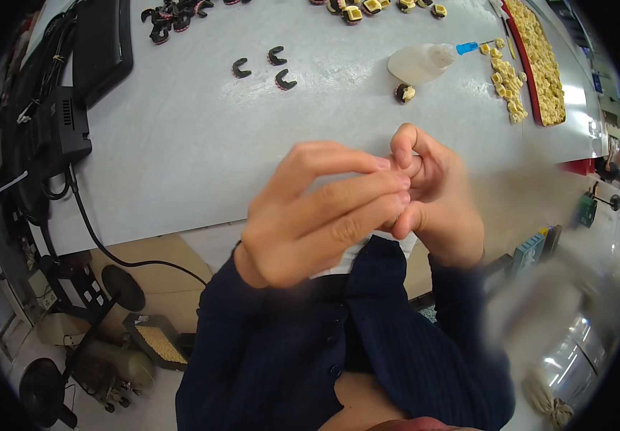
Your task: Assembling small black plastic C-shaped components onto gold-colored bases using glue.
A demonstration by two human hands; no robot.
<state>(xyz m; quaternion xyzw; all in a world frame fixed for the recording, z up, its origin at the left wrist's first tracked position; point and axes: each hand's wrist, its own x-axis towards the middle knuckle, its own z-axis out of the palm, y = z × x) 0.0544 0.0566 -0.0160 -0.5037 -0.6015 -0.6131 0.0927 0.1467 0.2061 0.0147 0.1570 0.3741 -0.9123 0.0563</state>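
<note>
My left hand (317, 212) and my right hand (443, 197) meet above the near edge of the table. The fingertips of both are closed together, and whatever they pinch is hidden behind the fingers. Beyond my right hand a small dark piece with a cream part on it (404, 93) lies beside a translucent squeeze bottle (421, 63). The bottle is on its side, its blue needle tip (467, 48) pointing right. Farther left, three dark horseshoe-shaped pieces (285, 80) with pinkish edges rest on the tabletop.
A red tray (527, 68) of cream pieces stands at the right, with loose cream pieces (507, 82) beside it. More dark horseshoe pieces (173, 18) and dark-and-cream pieces (353, 14) sit along the far side. Black equipment (105, 50) and a cable (102, 248) occupy the left.
</note>
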